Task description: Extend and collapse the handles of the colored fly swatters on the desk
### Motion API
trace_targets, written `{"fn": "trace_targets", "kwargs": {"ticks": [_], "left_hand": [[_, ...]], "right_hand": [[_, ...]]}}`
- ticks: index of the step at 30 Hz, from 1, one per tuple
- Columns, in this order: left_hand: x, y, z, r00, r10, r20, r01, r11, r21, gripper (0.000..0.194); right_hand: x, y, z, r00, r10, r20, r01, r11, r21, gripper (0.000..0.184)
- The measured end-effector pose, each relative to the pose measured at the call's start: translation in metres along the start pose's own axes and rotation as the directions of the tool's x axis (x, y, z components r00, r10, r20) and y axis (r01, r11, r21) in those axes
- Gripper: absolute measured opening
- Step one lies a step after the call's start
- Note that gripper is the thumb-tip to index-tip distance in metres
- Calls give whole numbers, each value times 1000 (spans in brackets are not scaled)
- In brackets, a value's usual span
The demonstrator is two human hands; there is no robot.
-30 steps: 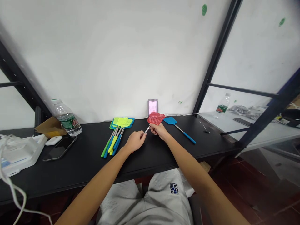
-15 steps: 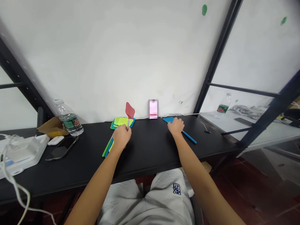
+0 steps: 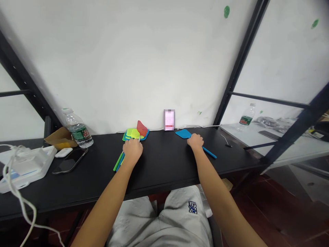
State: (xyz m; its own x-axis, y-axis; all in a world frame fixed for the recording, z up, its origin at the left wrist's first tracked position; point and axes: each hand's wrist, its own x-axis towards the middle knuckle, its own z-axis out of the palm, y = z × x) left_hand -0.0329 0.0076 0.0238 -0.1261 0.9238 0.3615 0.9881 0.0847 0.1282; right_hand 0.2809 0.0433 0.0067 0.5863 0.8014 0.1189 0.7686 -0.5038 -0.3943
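Note:
My left hand (image 3: 133, 151) is closed round the shaft of a red fly swatter (image 3: 142, 128), whose mesh head tilts over a pile of other swatters. Yellow-green swatter heads (image 3: 132, 133) lie on top of that pile, with blue and green edges underneath. A green handle (image 3: 118, 161) and a blue handle stick out below my left wrist. On the right, a blue fly swatter (image 3: 183, 133) lies on the black table, head toward the wall. My right hand (image 3: 196, 141) is closed on its shaft, fingers partly hidden, and the blue handle extends past the hand.
A phone with a lit, blurred screen (image 3: 169, 120) leans on the wall. To the left are a water bottle (image 3: 80, 132), a cardboard box (image 3: 60, 138), a dark phone (image 3: 70, 161), a white case (image 3: 63, 152) and a white power strip (image 3: 28, 168). A short cable (image 3: 227, 143) lies right.
The red swatter's head has come down onto the pile, still in my left hand. My right hand has slid along the blue swatter toward its handle, uncovering more of the head.

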Motion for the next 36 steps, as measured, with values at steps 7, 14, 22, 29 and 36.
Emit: {"fn": "trace_targets", "kwargs": {"ticks": [7,14,22,29,36], "left_hand": [[1,-3,10,999,31,-9,-31,998,53,32],[0,-2,15,999,37,-9,-36,997,73,33],[-3,1,11,998,26,-50,-22,997,74,35],[-6,2,13,996,66,-65,-60,995,83,33],[-5,2,18,994,81,-73,-75,994,77,32]], "right_hand": [[-3,-2,-6,986,-40,159,40,999,1,38],[-19,-15,3,950,-259,177,276,958,-77,29],[-54,-46,21,853,-520,35,521,853,-38,22],[-75,-57,19,637,-720,-275,755,655,32,23],[-77,-50,15,583,-640,-500,804,543,243,32]]}}
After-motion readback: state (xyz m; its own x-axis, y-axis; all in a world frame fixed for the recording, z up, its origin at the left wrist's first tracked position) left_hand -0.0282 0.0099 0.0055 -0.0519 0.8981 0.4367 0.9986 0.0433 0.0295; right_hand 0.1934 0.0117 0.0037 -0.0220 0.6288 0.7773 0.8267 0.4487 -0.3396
